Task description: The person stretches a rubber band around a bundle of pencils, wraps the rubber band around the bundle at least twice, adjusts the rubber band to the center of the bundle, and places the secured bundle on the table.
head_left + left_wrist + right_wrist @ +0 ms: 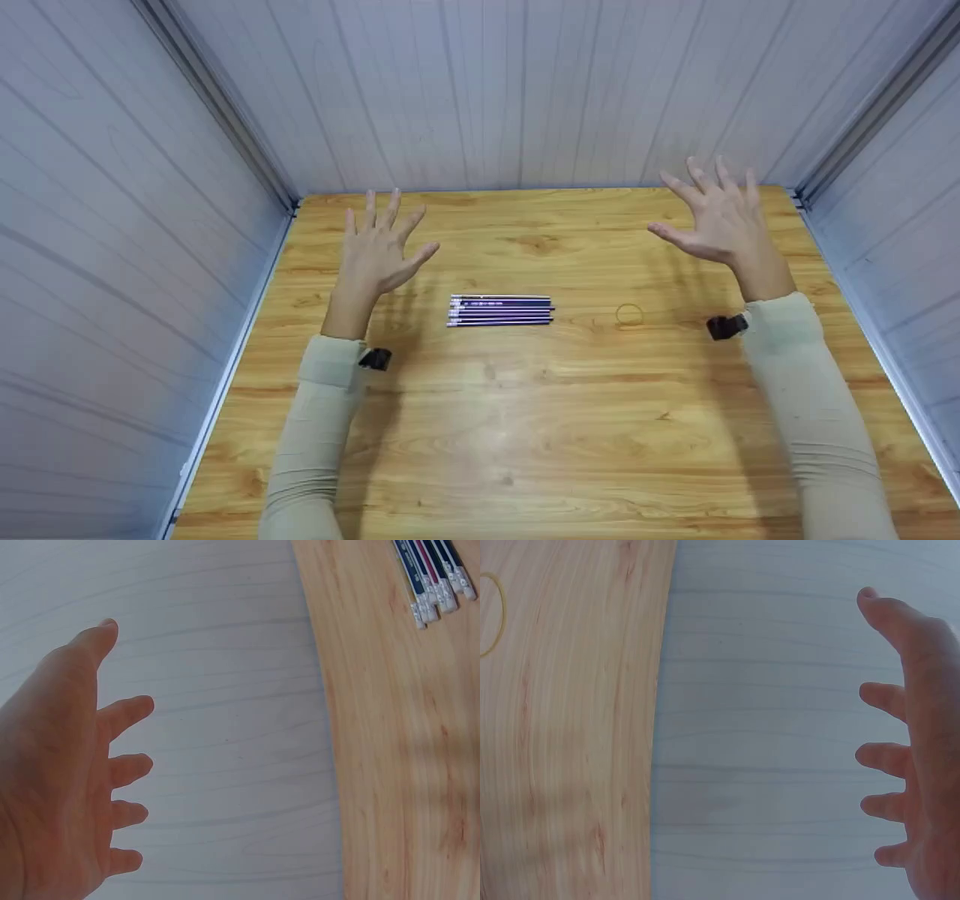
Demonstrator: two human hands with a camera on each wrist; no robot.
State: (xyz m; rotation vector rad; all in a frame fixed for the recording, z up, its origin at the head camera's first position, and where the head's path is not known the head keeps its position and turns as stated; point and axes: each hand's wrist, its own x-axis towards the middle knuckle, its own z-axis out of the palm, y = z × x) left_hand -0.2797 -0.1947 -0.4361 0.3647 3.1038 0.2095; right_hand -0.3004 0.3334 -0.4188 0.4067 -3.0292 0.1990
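Several pencils [500, 310] lie side by side in a flat row at the middle of the table, their white eraser ends toward the left. In the left wrist view those eraser ends [442, 600] show at the top right. A thin yellow rubber band [629, 314] forms a loop to the right of the pencils, and part of it [501, 615] is in the right wrist view. My left hand [375, 251] is raised above the table, left of the pencils, fingers spread and holding nothing. Beyond the rubber band, to its right, my right hand [721, 221] hovers with spread fingers, also holding nothing.
The wooden table [495, 420] is bounded by a pale panelled wall [480, 90] at the back, with similar walls on the left [112, 262] and right [900, 225]. Each wrist carries a small black camera [376, 359] over its sleeve.
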